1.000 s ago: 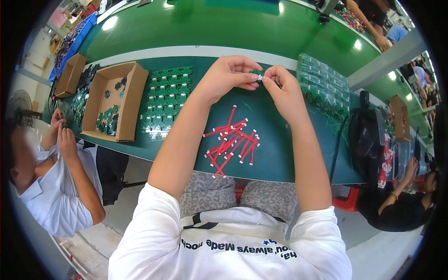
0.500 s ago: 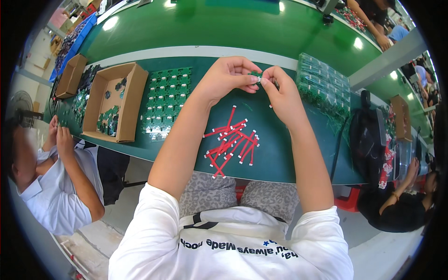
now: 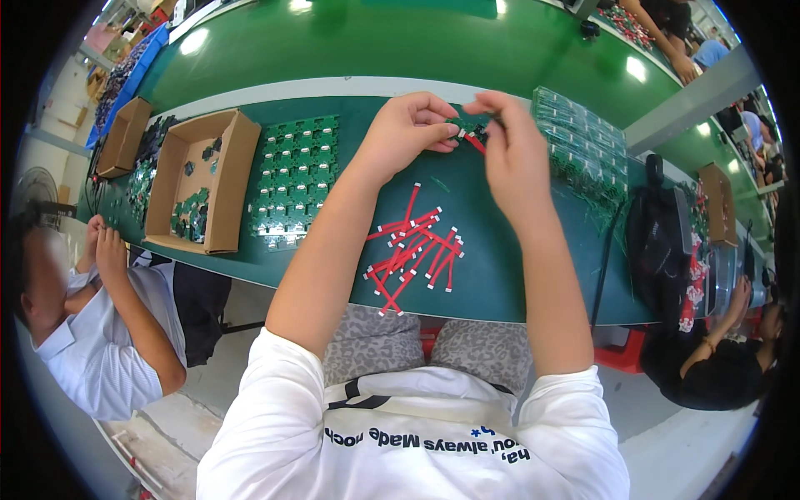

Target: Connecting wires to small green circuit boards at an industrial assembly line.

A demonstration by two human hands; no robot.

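Note:
My left hand point(image 3: 410, 132) is closed, pinching a small green circuit board point(image 3: 461, 131) between thumb and fingers. A short red ribbon cable point(image 3: 475, 143) with a white end is at the board, running down toward my right hand point(image 3: 512, 137). That hand is raised just to the right, blurred by motion, its fingers curled around a dark thing too smeared to name. On the green mat between my forearms lies a loose pile of red cables point(image 3: 414, 242) with white connectors.
Left of my arm lies a panel of green circuit boards point(image 3: 293, 179), beside a cardboard box point(image 3: 225, 187) holding small boards. Stacked bubble-wrapped board panels point(image 3: 579, 146) stand at the right, near a black bag point(image 3: 652, 242). Co-workers sit on both sides.
My right hand has lifted and turned away from the board, its fingers now apart from my left ones. A red cable now shows at the board.

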